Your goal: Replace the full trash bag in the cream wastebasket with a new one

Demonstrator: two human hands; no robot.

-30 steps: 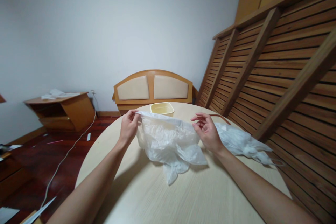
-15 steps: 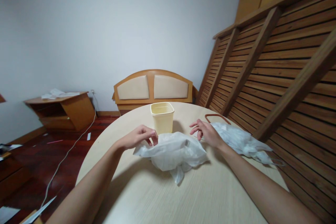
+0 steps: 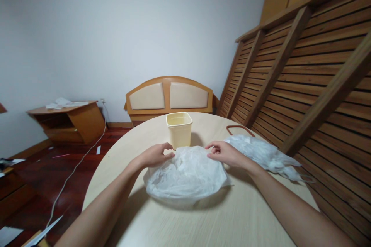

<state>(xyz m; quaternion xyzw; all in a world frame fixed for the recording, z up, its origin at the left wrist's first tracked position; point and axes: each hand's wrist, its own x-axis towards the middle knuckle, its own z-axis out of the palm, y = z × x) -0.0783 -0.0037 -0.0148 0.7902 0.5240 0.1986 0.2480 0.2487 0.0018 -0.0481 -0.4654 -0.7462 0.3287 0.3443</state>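
Observation:
A thin white plastic bag lies spread and puffed up on the round pale wooden table. My left hand pinches its far left edge, fingers closed on the film. My right hand pinches the far right edge the same way. Just behind the bag, between my hands, stands a small cream plastic bin, upright and open at the top.
A heap of more white plastic bags lies to the right, with a reddish loop handle behind it. Slatted wooden panels lean along the right. A padded headboard, a low wooden cabinet and a floor cable are beyond the table.
The bag was held up and stretched between both hands, then lowered onto the table. It has since been spread wider and now lies puffed out, both hands at its far edge.

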